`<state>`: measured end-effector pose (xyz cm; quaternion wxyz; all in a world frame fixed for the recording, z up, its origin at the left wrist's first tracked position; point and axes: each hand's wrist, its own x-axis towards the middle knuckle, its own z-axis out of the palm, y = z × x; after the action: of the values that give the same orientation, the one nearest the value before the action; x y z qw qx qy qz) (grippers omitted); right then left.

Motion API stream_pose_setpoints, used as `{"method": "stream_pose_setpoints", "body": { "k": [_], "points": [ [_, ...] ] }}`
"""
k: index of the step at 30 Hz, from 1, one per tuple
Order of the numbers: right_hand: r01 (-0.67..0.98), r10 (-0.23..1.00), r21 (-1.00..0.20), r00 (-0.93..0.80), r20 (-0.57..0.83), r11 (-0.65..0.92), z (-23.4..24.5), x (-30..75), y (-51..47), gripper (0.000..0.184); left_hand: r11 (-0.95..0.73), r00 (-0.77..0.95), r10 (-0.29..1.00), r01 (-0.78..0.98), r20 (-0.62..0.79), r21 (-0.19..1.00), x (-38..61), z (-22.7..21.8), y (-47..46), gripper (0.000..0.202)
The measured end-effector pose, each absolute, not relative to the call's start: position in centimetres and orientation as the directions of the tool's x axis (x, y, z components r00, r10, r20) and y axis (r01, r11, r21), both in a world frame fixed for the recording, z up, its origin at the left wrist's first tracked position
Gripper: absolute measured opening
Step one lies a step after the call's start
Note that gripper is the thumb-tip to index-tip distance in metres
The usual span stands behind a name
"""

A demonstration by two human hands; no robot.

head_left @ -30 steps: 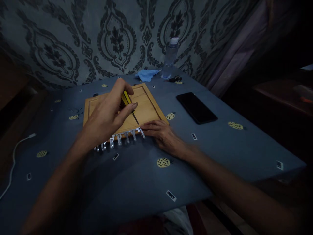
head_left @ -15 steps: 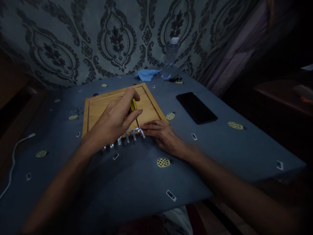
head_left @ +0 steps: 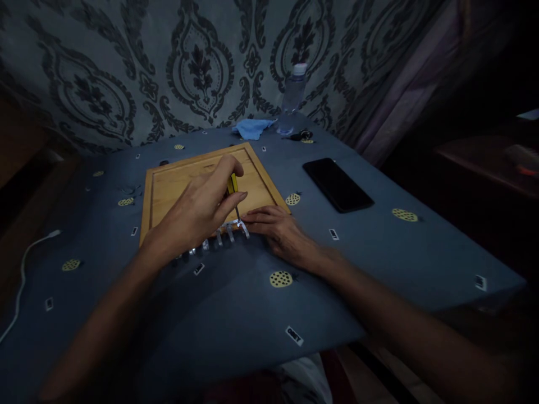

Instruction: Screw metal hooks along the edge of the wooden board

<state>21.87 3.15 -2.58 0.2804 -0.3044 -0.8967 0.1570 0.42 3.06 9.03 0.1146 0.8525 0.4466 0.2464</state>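
My left hand (head_left: 202, 196) is closed round the yellow and black handle of a screwdriver (head_left: 233, 184). Its thin shaft points down, with the tip at the right end of a shiny metal hook rail (head_left: 231, 230). The rail lies along the near edge of a framed wooden board (head_left: 168, 193), several hooks hanging over that edge; my left hand and wrist hide part of it. My right hand (head_left: 280, 230) lies at the board's near right corner, fingers stretched out flat and fingertips beside the rail's end. Its thumb is hidden.
A black phone (head_left: 338, 185) lies right of the board on the blue tablecloth (head_left: 236, 314). Behind stand a clear bottle (head_left: 292, 101), a blue cloth (head_left: 252, 129) and a small dark object (head_left: 302, 135). A white cable (head_left: 23, 275) runs along the left.
My left hand has shifted slightly to the right and turned a little, the screwdriver handle with it. The tip stays at the rail's end, and my right hand keeps its place.
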Motion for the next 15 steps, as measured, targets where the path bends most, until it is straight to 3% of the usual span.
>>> {"method": "stream_pose_setpoints", "body": {
  "k": [15],
  "points": [
    [0.457,0.618,-0.423,-0.653,0.438,0.783,-2.7,21.9,3.22,0.057,-0.598,0.522,0.802,0.698,0.291,0.393,0.48,9.54,2.92,0.027]
  ]
}}
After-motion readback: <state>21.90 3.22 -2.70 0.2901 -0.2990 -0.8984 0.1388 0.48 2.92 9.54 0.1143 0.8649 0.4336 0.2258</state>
